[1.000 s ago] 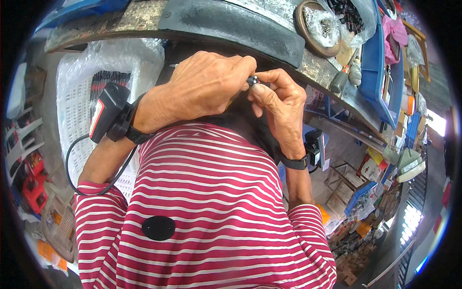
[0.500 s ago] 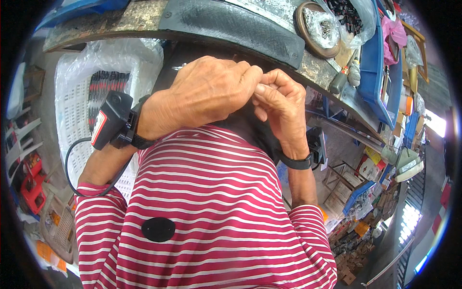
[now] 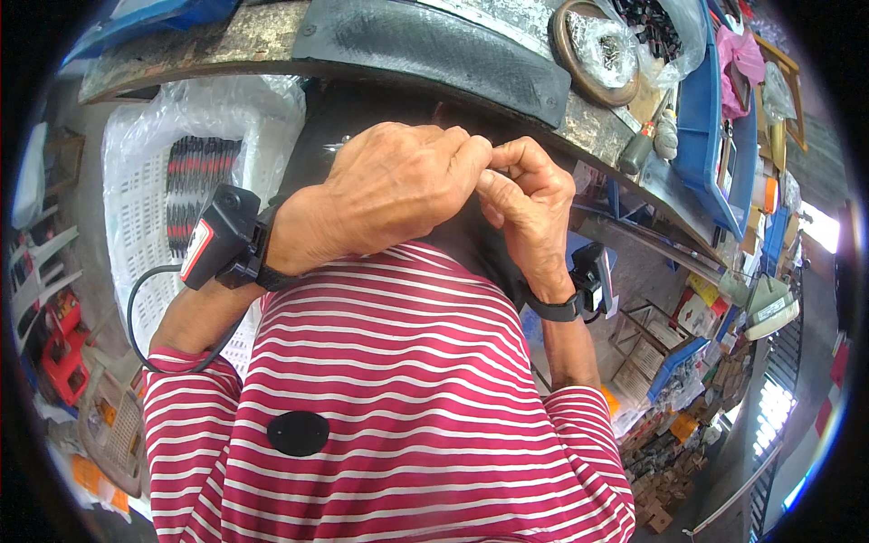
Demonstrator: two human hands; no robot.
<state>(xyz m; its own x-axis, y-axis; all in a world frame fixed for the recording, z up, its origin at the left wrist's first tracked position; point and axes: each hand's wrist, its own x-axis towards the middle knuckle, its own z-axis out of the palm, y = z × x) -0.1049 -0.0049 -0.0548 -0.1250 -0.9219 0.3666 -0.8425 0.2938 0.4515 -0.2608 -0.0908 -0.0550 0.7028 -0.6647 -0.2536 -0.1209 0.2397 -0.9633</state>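
My left hand [image 3: 398, 185] and my right hand [image 3: 529, 192] meet in front of my chest, just short of the bench edge. The fingers of both are closed, with the tips pinched together. Whatever they pinch is hidden or too small to make out. A small shiny metal piece [image 3: 337, 146] shows beyond the back of my left hand; whether that hand holds it cannot be seen. Beyond the hands, a dark, scuffed pad [image 3: 430, 52] runs along the front of the worn workbench [image 3: 226, 41].
On my left stands a white plastic basket [image 3: 136, 204], lined with clear plastic, with stacked black-and-red parts [image 3: 201, 172]. A round brown dish [image 3: 563, 54] with bagged small metal parts, a screwdriver [image 3: 638, 149] and a blue bin [image 3: 715, 195] occupy the bench's right side.
Both hands have shifted slightly toward me, and my left wrist has moved a little to the right. The fingertips stay pinched together.
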